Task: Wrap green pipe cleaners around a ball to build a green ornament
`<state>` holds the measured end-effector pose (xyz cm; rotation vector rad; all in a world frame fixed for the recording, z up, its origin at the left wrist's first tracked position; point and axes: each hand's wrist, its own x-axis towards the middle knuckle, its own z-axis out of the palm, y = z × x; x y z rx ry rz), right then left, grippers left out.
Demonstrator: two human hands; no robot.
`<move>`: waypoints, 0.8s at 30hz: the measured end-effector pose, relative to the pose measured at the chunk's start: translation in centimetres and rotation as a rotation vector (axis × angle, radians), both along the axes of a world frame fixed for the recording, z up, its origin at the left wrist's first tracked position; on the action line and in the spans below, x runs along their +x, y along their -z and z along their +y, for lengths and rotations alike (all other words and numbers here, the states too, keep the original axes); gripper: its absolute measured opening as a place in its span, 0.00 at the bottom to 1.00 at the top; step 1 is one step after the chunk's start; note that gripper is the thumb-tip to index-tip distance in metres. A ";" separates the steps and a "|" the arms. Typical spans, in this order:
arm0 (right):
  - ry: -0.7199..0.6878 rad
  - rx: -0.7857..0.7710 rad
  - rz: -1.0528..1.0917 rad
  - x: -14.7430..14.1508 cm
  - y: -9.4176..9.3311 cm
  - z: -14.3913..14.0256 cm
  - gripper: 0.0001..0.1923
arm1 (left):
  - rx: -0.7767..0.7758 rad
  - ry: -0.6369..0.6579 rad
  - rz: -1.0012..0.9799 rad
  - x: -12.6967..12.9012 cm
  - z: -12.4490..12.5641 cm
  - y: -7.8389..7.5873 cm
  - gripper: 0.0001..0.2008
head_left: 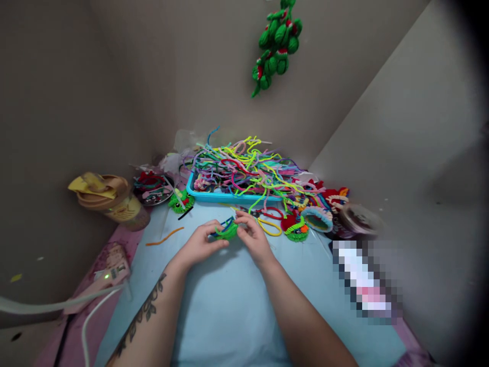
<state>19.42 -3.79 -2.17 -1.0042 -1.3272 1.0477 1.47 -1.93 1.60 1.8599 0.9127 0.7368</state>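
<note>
Far left of the frame, a white cable point(95, 306) curls over the pink edge, and above it sits a tan lidded cup point(110, 196) with something yellow on top. Moving in, an orange pipe cleaner point(164, 237) lies loose on the pale blue table point(225, 311), with a small green fuzzy figure point(181, 200) above it by the corner of the blue tray point(225, 195). Now the centre: the left hand point(200, 246) has its fingers curled shut around the left end of a green pipe cleaner piece point(226, 232), thumb on top. That piece lies crosswise, its long axis running left to right, bridging the gap between both hands, a dark blue strand looped along it. The right hand point(254, 237) pinches its right end from the other side, fingertips closed on it; both hands are equally near, both in contact. Behind them the tray overflows with a tangle of coloured pipe cleaners point(248, 168). Further right, finished fuzzy figures point(296, 227) in red, green and orange crowd the table, and a green hanging ornament point(277, 43) dangles on the wall at the upper centre-right.
</note>
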 end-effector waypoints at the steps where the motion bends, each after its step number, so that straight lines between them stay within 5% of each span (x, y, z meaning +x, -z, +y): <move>1: -0.017 0.001 -0.026 0.1 0.0 0.0 0.08 | 0.007 0.016 0.013 -0.1 0.0 0.0 0.09; 4: -0.052 -0.004 -0.056 0.1 0.0 0.0 0.06 | 0.031 0.020 0.036 -0.1 0.1 0.3 0.09; 9: 0.017 -0.034 0.003 -0.1 0.3 0.2 0.05 | 0.187 -0.230 -0.072 0.1 0.1 1.0 0.24; 15: 0.061 -0.051 -0.001 -0.3 0.5 0.2 0.05 | 0.466 -0.280 0.033 0.0 0.1 1.4 0.06; 24: 0.109 -0.110 0.063 -0.6 1.3 0.4 0.06 | 0.482 -0.312 0.212 0.3 0.1 1.4 0.06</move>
